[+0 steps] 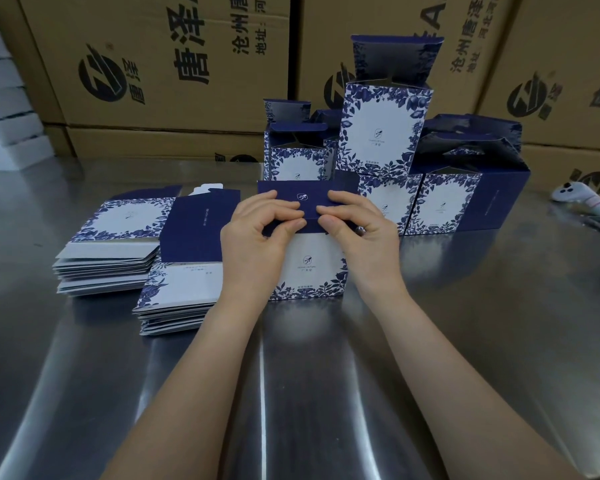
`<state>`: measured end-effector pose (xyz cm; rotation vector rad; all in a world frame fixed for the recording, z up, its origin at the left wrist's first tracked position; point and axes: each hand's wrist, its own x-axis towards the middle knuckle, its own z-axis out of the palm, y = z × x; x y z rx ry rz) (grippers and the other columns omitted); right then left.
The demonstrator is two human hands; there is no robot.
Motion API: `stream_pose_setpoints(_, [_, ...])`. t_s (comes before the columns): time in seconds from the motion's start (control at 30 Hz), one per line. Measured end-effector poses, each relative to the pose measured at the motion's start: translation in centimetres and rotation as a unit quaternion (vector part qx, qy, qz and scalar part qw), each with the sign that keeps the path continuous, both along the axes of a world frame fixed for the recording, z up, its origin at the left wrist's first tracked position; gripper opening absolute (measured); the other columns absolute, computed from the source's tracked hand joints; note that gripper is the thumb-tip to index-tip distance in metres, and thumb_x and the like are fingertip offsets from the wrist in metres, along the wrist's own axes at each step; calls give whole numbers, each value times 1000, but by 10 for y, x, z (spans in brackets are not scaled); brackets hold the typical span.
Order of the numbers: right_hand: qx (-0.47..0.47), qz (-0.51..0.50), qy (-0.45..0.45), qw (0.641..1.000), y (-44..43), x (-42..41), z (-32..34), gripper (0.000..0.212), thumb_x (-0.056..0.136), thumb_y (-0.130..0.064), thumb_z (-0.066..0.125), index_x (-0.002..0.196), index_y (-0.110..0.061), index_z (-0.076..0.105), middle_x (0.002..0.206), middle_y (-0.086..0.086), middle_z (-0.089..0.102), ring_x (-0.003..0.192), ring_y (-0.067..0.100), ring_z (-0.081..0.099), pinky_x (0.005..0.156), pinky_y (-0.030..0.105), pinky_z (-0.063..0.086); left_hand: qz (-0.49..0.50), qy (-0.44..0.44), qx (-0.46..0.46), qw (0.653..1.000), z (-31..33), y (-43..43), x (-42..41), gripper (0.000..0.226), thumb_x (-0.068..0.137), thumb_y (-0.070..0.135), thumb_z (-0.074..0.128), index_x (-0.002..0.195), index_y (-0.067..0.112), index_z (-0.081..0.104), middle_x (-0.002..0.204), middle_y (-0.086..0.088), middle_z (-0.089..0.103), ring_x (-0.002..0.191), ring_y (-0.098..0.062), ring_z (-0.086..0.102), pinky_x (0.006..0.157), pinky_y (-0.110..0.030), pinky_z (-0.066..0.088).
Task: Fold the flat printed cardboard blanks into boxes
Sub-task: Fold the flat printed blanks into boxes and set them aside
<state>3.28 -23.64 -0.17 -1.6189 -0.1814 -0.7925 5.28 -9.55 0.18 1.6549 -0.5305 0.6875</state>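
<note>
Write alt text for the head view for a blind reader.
The left hand and right hand pinch the dark blue flap of a printed box on a steel table. Flat blanks lie stacked at left; folded boxes stand behind.

A glossy steel surface (326, 393) reflects pale streaks of light. Behind it stand stacked brown cartons (153, 57) printed with black logos and characters. White stacked slabs (4, 109) sit far left.
</note>
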Motion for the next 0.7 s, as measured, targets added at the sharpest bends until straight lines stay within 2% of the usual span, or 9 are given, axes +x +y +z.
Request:
stream_pose_setpoints(0.2, [-23, 40, 28, 999, -9, -3, 2, 26, 83, -6, 72, 96, -28, 74, 125, -4, 62, 120, 7, 55, 102, 31, 45, -23, 8, 36, 999, 3, 6, 1, 15, 82, 5, 75, 95, 13, 76, 100, 3, 72, 120, -14, 56, 103, -18, 39])
stream_pose_setpoints(0.33, [-1, 53, 33, 998, -10, -4, 5, 24, 82, -1, 72, 91, -24, 75, 123, -2, 63, 117, 8, 57, 100, 31, 47, -30, 9, 48, 998, 4, 9, 1, 18, 81, 8, 77, 94, 21, 75, 101, 7, 71, 119, -12, 55, 99, -10, 35])
stream_pose_setpoints(0.5, [25, 27, 16, 999, -3, -3, 4, 24, 79, 4, 72, 85, -20, 74, 112, -3, 66, 107, 4, 60, 98, 32, 48, -10, -6, 37, 999, 4, 4, 0, 14, 79, 2, 77, 90, 11, 76, 96, 3, 70, 115, -18, 57, 99, -18, 40])
stream_pose_setpoints(0.7, [16, 4, 3, 1000, 0, -2, 3, 24, 79, 3, 72, 82, -21, 73, 108, -4, 66, 105, 3, 60, 95, 27, 47, -3, -9, 30, 1000, 4, 2, 0, 13, 78, 0, 77, 89, 9, 76, 94, 2, 69, 114, -19, 57, 99, -17, 40])
